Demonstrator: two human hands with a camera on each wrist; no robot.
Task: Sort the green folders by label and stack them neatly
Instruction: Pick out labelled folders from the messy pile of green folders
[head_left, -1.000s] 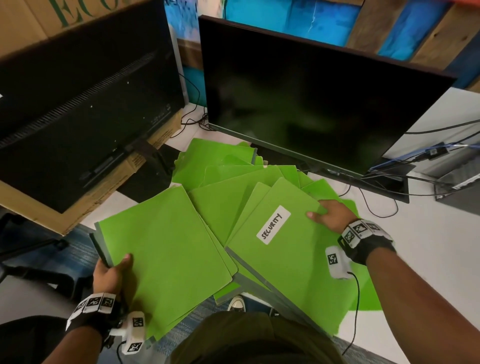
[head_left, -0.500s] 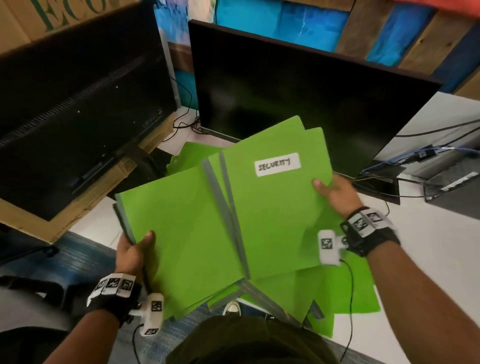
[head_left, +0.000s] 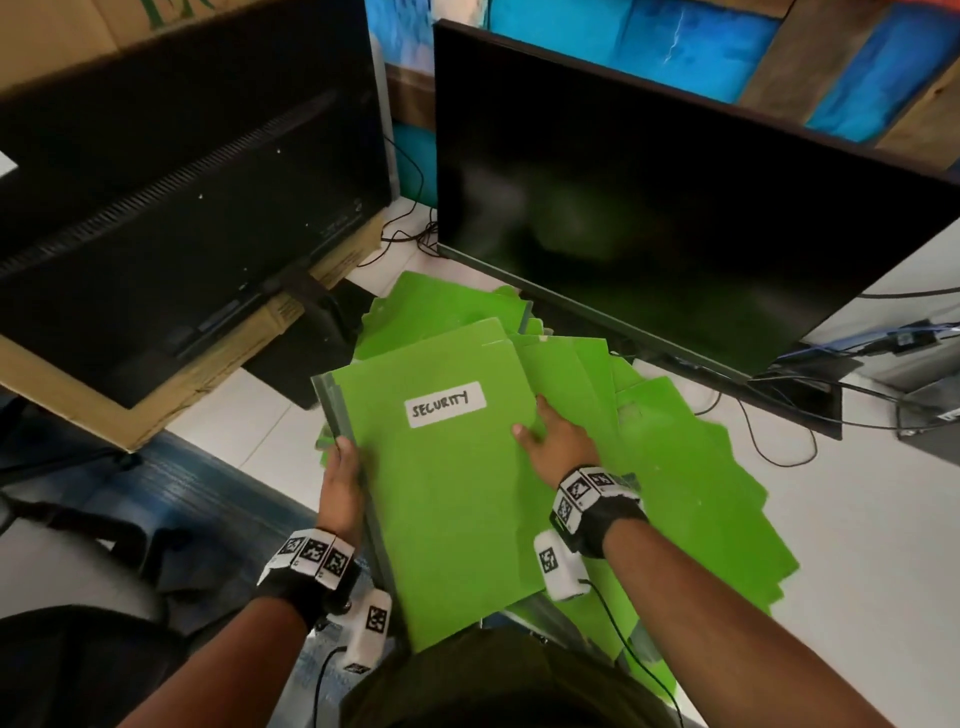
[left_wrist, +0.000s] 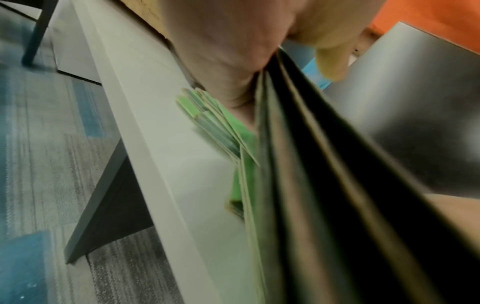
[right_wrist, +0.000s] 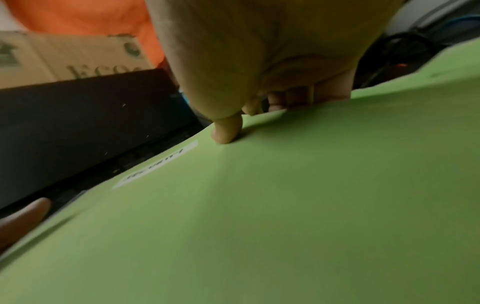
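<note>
Held stack of green folders (head_left: 457, 509), SECURITY label (head_left: 445, 404) uppermost: left hand (head_left: 340, 480) gripping spine edge, right hand (head_left: 553, 441) pinching opposite edge; loose folders (head_left: 691, 467) beneath could slide off the desk (head_left: 857, 545).

Head view: even indoor light, moderately bright; wide-angle bending at edges, monitor (head_left: 649, 208) frame lines bowed. Dark screen carries dull green reflection, soft glare patch near centre. Green folders (head_left: 457, 499) vivid, slightly smeared at far edges of pile; soft shadow under right hand (head_left: 558, 441). Left wrist view: heavy motion blur, folder edges (left_wrist: 311, 185) near-black and streaked, left hand (left_wrist: 233, 41) close and out of focus, floor grainy. Right wrist view: dimmer, folder surface (right_wrist: 285, 205) shaded toward bottom, label text blurred, background soft.
</note>
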